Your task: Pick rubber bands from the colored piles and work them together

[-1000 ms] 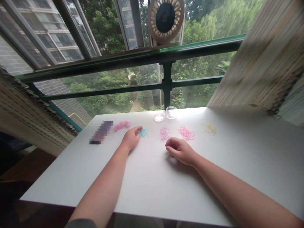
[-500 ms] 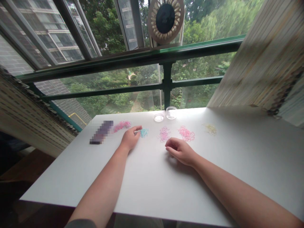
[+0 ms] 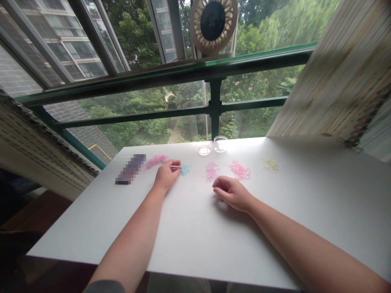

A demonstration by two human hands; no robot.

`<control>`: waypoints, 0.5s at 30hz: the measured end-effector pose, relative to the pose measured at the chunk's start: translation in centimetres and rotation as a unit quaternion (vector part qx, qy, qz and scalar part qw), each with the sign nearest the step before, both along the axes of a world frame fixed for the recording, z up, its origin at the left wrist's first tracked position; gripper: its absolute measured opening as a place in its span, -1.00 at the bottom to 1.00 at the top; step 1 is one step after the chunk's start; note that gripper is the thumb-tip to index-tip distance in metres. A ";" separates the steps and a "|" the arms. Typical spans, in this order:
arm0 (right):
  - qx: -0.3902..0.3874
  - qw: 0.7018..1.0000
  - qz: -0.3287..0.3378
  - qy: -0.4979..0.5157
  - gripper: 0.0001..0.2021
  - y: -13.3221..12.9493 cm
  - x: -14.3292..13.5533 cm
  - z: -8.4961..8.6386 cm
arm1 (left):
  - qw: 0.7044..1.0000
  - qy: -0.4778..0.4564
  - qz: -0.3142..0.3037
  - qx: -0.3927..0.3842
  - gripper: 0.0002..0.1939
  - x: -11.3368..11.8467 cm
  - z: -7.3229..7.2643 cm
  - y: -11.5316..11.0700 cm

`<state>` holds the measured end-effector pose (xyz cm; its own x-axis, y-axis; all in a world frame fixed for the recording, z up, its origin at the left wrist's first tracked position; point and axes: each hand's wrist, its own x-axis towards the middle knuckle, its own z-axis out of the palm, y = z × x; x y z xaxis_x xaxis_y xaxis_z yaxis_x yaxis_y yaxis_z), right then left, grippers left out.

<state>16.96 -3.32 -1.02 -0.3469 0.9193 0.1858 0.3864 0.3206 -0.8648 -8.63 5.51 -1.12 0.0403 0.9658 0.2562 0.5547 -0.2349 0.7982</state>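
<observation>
My left hand (image 3: 167, 175) holds a thin whitish stick (image 3: 175, 166) between its fingers, the tip at the edge of a small heap of teal loops (image 3: 185, 169). Just beyond that hand lies a pile of pink loops (image 3: 156, 161). My right hand (image 3: 231, 193) rests on the white table (image 3: 189, 232) with its fingers curled; whatever may be inside them is hidden. Ahead of it are lilac loops (image 3: 211, 171) and brighter pink loops (image 3: 240, 171). Pale yellow loops (image 3: 271, 165) lie farther right.
Two round clear containers, a shallow one (image 3: 204, 150) and a taller one (image 3: 220, 144), stand at the table's back edge. A blurred dark oblong item (image 3: 131, 169) lies at the left. A round fan (image 3: 213, 22) stands behind the green railing (image 3: 215, 108).
The fingers of my left hand have drawn in around the stick, which now lies more level. My right hand has stayed in place.
</observation>
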 end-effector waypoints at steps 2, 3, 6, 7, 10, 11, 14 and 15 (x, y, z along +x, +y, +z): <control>-0.004 1.000 0.001 0.002 -0.96 0.0 0.0 0.0 | 1.000 -0.003 0.005 -0.009 -0.68 0.0 0.0 0.0; -0.005 1.000 0.001 0.002 -0.96 0.0 0.0 0.0 | 1.000 -0.002 0.007 -0.012 -0.67 -0.1 0.0 0.0; -0.005 1.000 0.001 0.002 -0.96 0.1 0.0 0.1 | 1.000 0.001 0.012 -0.017 -0.69 -0.2 0.0 0.0; -0.005 1.000 0.000 0.002 -0.96 0.1 0.0 0.1 | 1.000 0.003 0.011 -0.017 -0.69 -0.2 0.0 0.0; -0.008 1.000 0.000 0.004 -0.95 0.1 0.0 0.0 | 1.000 0.023 0.010 -0.012 -0.72 -0.3 0.0 0.2; -0.009 1.000 0.001 0.005 -0.95 0.1 0.0 0.0 | 0.999 0.035 0.012 -0.011 -0.73 -0.4 0.0 0.2; -0.012 1.000 0.003 0.004 -0.96 0.0 -0.1 0.0 | 0.997 0.074 0.022 -0.009 -0.73 -0.5 0.1 0.2; -0.012 1.000 0.003 0.002 -0.96 0.0 0.0 0.1 | 0.996 0.084 0.026 -0.009 -0.72 -0.6 0.1 0.2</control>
<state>16.91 -3.31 -0.97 -0.3509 0.9215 0.1663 0.3804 0.3025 -0.8740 -9.19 5.74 -1.02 0.0303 0.9719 0.2334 0.6920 -0.1889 0.6967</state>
